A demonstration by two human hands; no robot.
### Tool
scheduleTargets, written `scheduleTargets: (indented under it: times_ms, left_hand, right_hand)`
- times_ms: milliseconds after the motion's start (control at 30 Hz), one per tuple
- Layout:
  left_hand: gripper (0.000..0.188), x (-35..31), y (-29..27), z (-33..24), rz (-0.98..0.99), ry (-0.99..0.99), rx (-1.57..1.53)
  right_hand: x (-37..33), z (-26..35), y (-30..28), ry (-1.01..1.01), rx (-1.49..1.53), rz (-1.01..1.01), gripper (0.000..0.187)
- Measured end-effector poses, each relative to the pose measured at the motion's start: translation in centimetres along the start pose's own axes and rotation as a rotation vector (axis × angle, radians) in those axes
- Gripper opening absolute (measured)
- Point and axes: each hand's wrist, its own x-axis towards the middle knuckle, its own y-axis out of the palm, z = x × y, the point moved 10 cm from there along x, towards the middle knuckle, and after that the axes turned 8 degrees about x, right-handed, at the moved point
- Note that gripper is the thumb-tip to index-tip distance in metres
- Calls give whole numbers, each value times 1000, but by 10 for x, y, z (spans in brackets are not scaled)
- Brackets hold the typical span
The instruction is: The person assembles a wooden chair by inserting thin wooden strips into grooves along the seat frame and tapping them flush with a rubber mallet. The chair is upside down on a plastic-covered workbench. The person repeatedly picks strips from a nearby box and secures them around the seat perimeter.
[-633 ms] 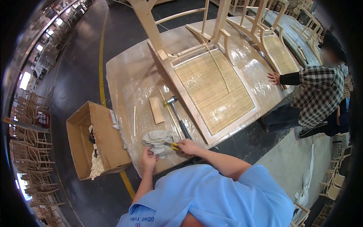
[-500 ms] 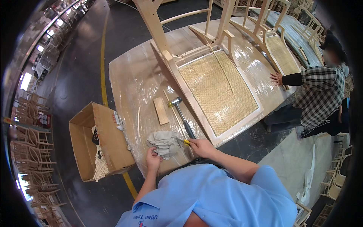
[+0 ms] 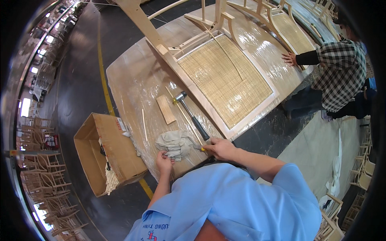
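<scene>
View: head
Left hand (image 3: 164, 162): fingers curled at near edge of grey cloth (image 3: 175, 143); cannot tell whether pinching
Right hand (image 3: 221, 149): fingers closed round yellow-handled tool (image 3: 203, 149)
Grey cloth: crumpled, on plastic-wrapped table (image 3: 132, 76)
Hammer (image 3: 198, 125): on table, handle end just beyond right hand, beside woven chair seat (image 3: 229, 88)

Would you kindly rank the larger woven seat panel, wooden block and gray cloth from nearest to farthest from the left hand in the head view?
1. Gray cloth, just beyond the left hand.
2. Wooden block, beyond the cloth.
3. Larger woven seat panel, to the right.
</scene>
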Motion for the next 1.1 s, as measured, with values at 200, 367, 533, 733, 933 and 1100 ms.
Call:
scheduleTargets:
  times_ms: [200,367,533,733,933,1100]
  left_hand:
    - [31,-17,-42,-46,-253,202,113]
    - [28,-11,-90,-56,-385,233,283]
    - [49,-37,-69,-82,-452,619,739]
    - [57,-43,-13,-58,-146,394,595]
    - [48,-69,-23,-65,-61,356,394]
    - [39,-113,-72,-24,-148,133,141]
  right_hand:
    - [-63,-19,-16,165,283,-59,38]
    - [-67,-30,-13,156,385,-239,39]
    - [-15,-12,-18,151,408,-300,41]
    - [102,25,10,67,311,-251,49]
    - [156,28,-6,-99,259,-395,49]
    - [125,-13,-73,-4,333,-608,23]
